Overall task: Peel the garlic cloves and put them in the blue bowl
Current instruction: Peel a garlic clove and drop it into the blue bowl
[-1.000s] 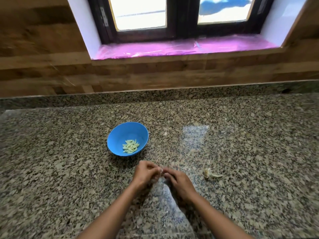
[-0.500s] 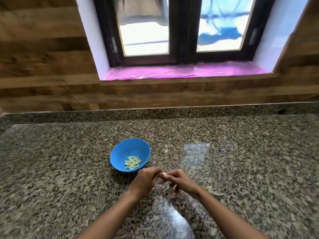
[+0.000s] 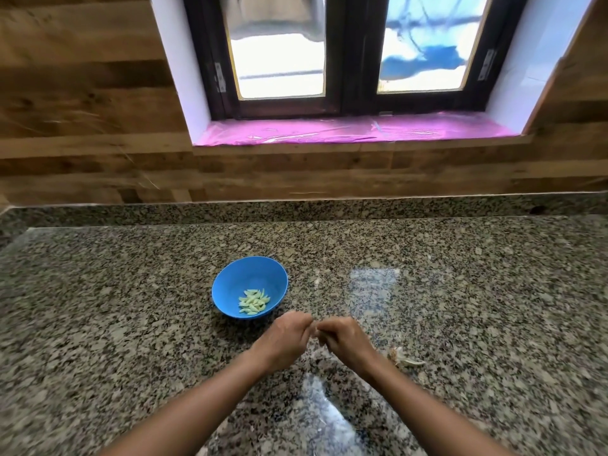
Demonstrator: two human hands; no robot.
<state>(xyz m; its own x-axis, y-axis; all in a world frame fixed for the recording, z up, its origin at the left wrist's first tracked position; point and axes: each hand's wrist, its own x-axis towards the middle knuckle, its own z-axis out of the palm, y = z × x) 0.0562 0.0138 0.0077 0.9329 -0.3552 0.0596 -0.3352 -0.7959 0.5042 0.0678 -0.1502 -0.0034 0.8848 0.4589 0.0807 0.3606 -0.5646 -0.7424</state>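
Between the left hand [image 3: 285, 340] and right hand [image 3: 345, 340], both curled, fingertips pinch a barely visible garlic clove [image 3: 316, 332]. Strip the skin fully, then drop it into the blue bowl [image 3: 230, 284] just beyond the left hand.

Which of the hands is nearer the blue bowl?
Left. The left hand sits just below the blue bowl, near its front rim; the right hand is farther right, beside the garlic skins.

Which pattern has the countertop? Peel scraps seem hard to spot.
Speckled grey-brown-black granite countertop, clearest in the head view.
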